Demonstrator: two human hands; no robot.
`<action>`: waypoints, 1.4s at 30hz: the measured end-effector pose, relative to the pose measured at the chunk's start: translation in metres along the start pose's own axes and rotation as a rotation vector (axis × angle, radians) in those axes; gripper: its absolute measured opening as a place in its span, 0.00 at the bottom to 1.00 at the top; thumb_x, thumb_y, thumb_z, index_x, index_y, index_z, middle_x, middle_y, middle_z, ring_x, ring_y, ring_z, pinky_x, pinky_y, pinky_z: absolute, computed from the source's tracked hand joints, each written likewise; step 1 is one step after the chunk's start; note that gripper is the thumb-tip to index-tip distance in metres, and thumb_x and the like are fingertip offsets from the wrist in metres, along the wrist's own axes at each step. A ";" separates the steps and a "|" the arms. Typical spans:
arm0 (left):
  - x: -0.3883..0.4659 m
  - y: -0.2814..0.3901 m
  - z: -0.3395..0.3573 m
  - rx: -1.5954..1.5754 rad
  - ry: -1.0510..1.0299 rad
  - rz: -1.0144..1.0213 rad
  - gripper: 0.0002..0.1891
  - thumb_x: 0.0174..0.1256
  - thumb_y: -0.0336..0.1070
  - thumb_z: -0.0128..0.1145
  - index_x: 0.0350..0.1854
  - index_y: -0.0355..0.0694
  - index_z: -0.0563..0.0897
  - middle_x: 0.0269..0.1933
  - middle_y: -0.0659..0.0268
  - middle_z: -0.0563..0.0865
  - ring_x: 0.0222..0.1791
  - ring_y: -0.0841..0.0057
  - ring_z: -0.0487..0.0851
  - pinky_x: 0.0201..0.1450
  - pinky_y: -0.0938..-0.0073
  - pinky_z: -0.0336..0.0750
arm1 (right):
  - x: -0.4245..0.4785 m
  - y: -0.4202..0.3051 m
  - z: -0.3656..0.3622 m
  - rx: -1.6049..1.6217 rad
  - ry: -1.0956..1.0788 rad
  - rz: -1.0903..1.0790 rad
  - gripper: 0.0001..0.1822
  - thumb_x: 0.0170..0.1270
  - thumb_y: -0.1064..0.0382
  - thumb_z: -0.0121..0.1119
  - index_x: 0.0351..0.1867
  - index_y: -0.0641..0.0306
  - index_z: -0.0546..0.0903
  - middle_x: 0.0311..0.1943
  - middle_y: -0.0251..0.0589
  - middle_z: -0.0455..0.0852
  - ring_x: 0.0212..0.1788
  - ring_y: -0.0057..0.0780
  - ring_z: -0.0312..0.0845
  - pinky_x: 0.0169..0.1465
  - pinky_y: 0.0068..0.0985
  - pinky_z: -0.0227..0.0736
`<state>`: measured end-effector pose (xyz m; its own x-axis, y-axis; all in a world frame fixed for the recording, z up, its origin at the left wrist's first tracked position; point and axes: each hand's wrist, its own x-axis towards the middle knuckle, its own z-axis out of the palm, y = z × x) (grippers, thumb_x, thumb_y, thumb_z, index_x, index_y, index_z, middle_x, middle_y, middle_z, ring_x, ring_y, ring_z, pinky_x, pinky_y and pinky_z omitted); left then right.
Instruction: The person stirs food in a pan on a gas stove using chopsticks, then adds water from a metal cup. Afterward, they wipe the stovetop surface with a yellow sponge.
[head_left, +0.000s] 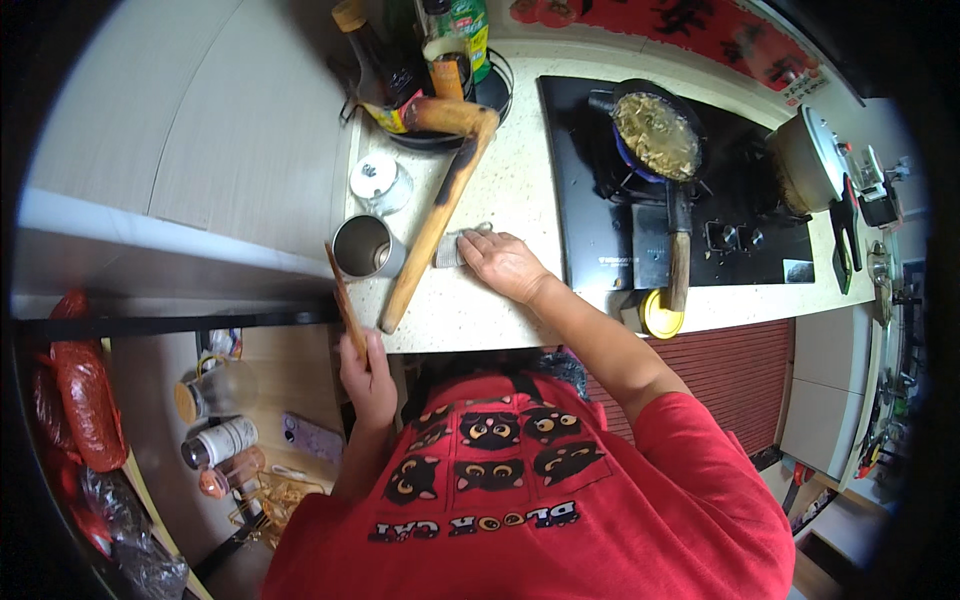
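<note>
My left hand (369, 375) grips a thin wooden stick or spatula (346, 307), held upright at the counter's front edge. My right hand (501, 262) lies flat on a folded grey cloth (450, 251) on the speckled countertop (487, 315). Between my hands lies a bent wooden stick (431, 240) with scorched patches, its crooked end by the bottles. A metal cup (367, 246) stands just left of it, beside a glass jar with a white lid (379, 182). On the lit burner of the gas hob, a pan (656, 135) holds chopped food in liquid.
Bottles (375, 60) stand on a round black rack at the back left. A pressure cooker (802, 161) sits on the hob's right side. The pan's wooden handle (679, 270) reaches past the hob's front, above a yellow lid (662, 315). Shelves with jars (221, 441) are at lower left.
</note>
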<state>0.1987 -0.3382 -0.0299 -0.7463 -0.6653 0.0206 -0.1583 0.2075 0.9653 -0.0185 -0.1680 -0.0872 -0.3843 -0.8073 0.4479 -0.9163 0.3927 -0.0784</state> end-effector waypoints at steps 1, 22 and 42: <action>-0.006 0.002 -0.002 0.019 -0.002 -0.006 0.08 0.73 0.34 0.49 0.41 0.33 0.74 0.34 0.63 0.78 0.35 0.80 0.75 0.40 0.77 0.71 | 0.002 0.005 -0.010 0.040 -0.069 0.113 0.12 0.56 0.67 0.54 0.41 0.67 0.78 0.43 0.49 0.84 0.43 0.41 0.82 0.46 0.31 0.78; -0.063 0.013 -0.016 0.320 0.107 -0.015 0.04 0.68 0.31 0.54 0.35 0.36 0.78 0.23 0.71 0.76 0.21 0.89 0.70 0.23 0.84 0.64 | 0.131 0.241 0.041 -0.446 -0.295 0.641 0.11 0.63 0.63 0.50 0.41 0.53 0.84 0.39 0.39 0.88 0.48 0.38 0.81 0.46 0.33 0.77; -0.023 -0.028 -0.010 0.074 0.085 0.066 0.16 0.67 0.28 0.55 0.56 0.33 0.72 0.37 0.72 0.77 0.28 0.92 0.67 0.32 0.89 0.64 | 0.002 0.047 -0.056 0.219 0.082 0.665 0.11 0.55 0.69 0.60 0.41 0.64 0.80 0.33 0.53 0.83 0.35 0.47 0.81 0.39 0.35 0.76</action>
<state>0.2270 -0.3360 -0.0545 -0.6995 -0.7063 0.1087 -0.1605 0.3035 0.9392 -0.0567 -0.1268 -0.0403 -0.8687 -0.3879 0.3080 -0.4953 0.6868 -0.5320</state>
